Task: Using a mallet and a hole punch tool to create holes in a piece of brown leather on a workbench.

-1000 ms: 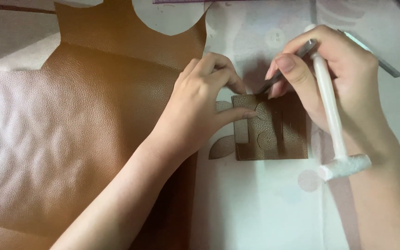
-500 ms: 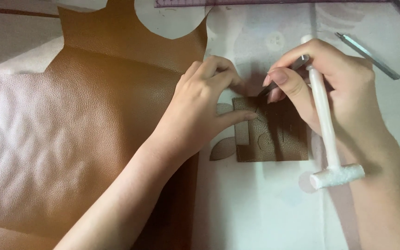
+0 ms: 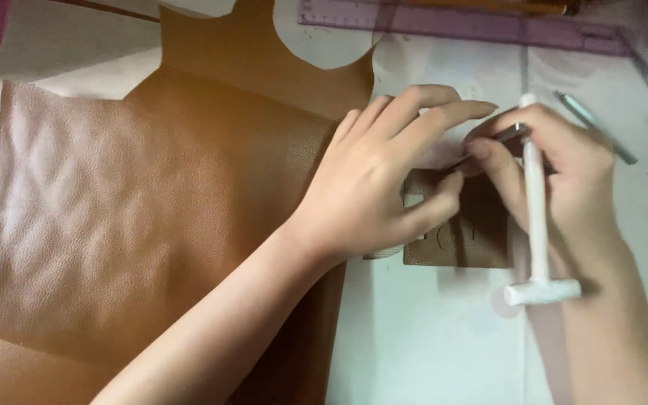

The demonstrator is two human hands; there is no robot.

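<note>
The grip of the right hand is closed around a thin metal tool and a white mallet. Just below it lies a small brown leather square on the worktop. The left hand is pressed on the square, fingers spread, holding nothing. A large leather sheet is spread to its left.
</note>
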